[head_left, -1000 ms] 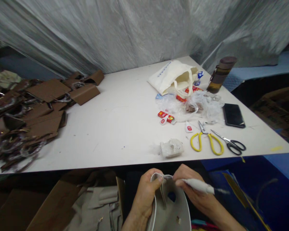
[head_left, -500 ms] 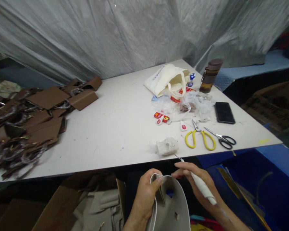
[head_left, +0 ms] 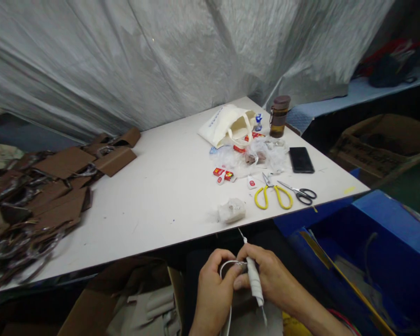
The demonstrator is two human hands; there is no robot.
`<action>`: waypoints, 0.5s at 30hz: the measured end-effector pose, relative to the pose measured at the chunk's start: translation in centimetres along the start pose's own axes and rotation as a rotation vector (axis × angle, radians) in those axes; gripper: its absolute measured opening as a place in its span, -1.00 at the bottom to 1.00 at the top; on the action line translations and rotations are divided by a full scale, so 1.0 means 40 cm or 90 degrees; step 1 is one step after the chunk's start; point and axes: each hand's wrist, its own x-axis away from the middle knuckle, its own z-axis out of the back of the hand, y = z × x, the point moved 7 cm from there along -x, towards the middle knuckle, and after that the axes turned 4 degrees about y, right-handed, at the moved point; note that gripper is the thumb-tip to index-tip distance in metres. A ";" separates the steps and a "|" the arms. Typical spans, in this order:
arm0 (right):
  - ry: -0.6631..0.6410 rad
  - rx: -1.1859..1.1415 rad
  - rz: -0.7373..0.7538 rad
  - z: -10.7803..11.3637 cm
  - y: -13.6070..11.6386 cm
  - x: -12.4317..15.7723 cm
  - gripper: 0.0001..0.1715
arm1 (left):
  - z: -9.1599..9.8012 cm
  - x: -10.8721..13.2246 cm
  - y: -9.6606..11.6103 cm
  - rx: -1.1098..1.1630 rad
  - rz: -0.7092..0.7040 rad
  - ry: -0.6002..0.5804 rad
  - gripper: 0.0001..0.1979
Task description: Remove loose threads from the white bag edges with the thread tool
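Right hand (head_left: 269,280) has swung white tool (head_left: 254,282) upright against grey bag (head_left: 231,270)

on the white counter (head_left: 168,177) we see a heap of brown cardboard pieces (head_left: 45,186) at the left and, toward the right, a cream tote bag (head_left: 227,126), a brown bottle (head_left: 279,115) just beside it, crumpled clear plastic (head_left: 262,156), small red boxes (head_left: 223,174) and a black phone (head_left: 301,159). nearer the front edge lie yellow-handled scissors (head_left: 273,196) beside black-handled scissors (head_left: 300,192), with a whitish lump (head_left: 232,210) to their left. behind hangs a grey sheet (head_left: 161,60), and at the lower right we see a blue bin (head_left: 371,252).
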 end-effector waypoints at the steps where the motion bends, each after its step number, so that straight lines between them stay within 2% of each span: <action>1: -0.006 -0.012 0.001 0.001 0.000 0.006 -0.71 | -0.001 0.005 0.006 -0.013 -0.004 -0.007 -0.93; 4: -0.008 -0.036 0.010 0.007 0.000 0.023 -0.74 | -0.004 0.016 0.020 -0.016 -0.021 -0.040 -0.93; 6: 0.010 -0.022 0.020 0.015 -0.002 0.033 -0.74 | -0.012 0.020 0.025 -0.006 -0.036 -0.088 -0.94; 10: 0.049 0.084 0.066 0.030 -0.018 0.052 -0.76 | -0.008 0.020 0.038 0.026 -0.076 -0.157 -0.92; 12: 0.083 0.157 0.094 0.038 -0.025 0.063 -0.75 | 0.025 0.013 0.045 0.067 -0.087 -0.142 -0.91; 15: 0.134 0.201 0.107 0.046 -0.021 0.080 -0.70 | 0.129 -0.002 0.044 0.145 -0.104 -0.029 -0.86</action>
